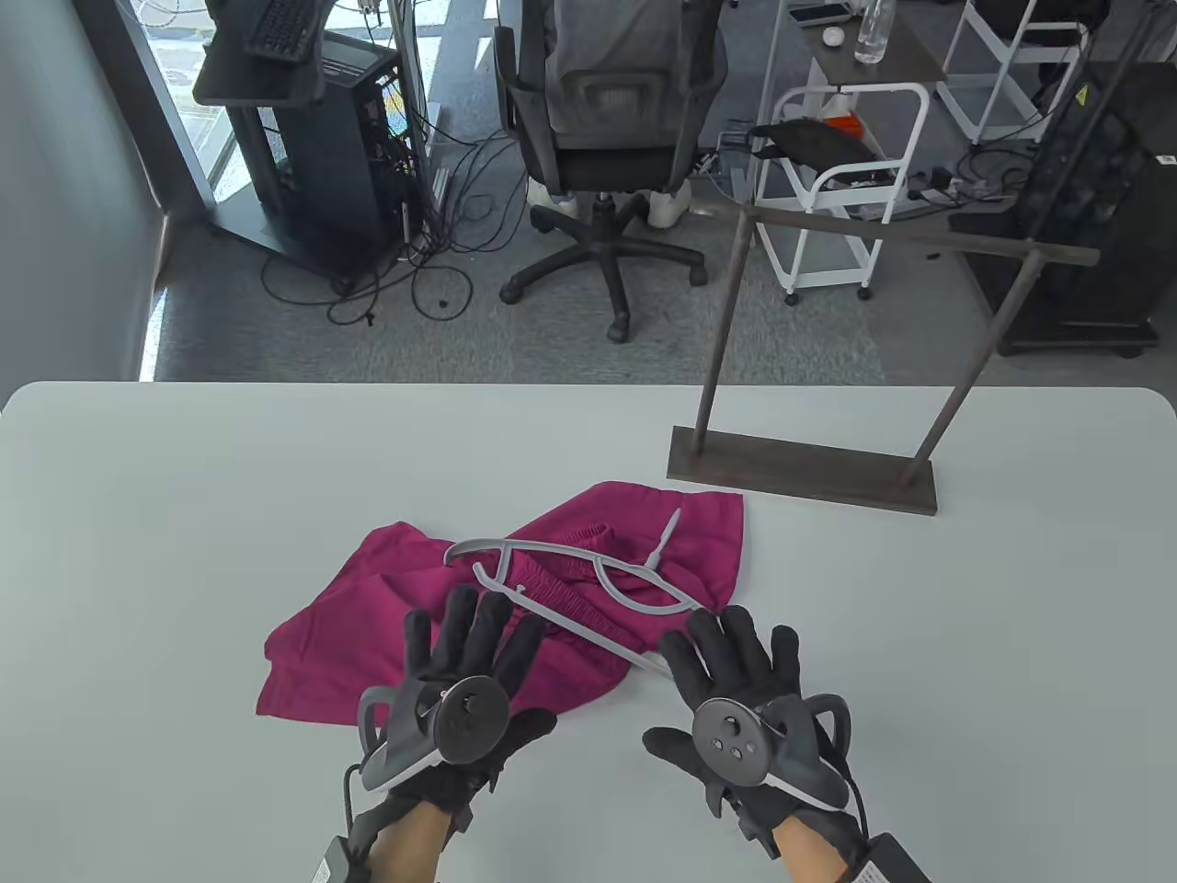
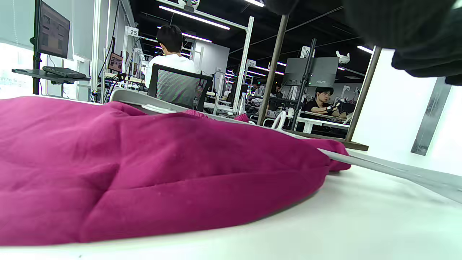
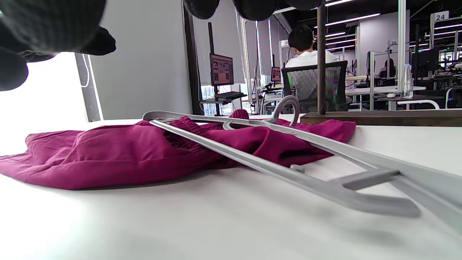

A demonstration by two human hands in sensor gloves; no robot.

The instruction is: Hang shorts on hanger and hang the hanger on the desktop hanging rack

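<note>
Hanger (image 1: 588, 598) lies flat on the crumpled shorts (image 1: 432, 625), long axis running far-left to near-right – its near end just beside the right hand (image 1: 736, 681); left hand (image 1: 469, 653) over fabric, both hands open, empty.

Plain magenta shorts (image 1: 386, 598), a pale grey hanger (image 1: 588, 607), a dark brown rack (image 1: 809, 469), a white bench (image 1: 184, 478), black-gloved hands (image 1: 460, 671).

A grey carpet floor (image 1: 791, 340) lies beyond the white table (image 1: 184, 515). On it stand a black office chair (image 1: 602, 138) and a white trolley (image 1: 841, 184). Ceiling strip lights (image 2: 195, 17) glow overhead.
</note>
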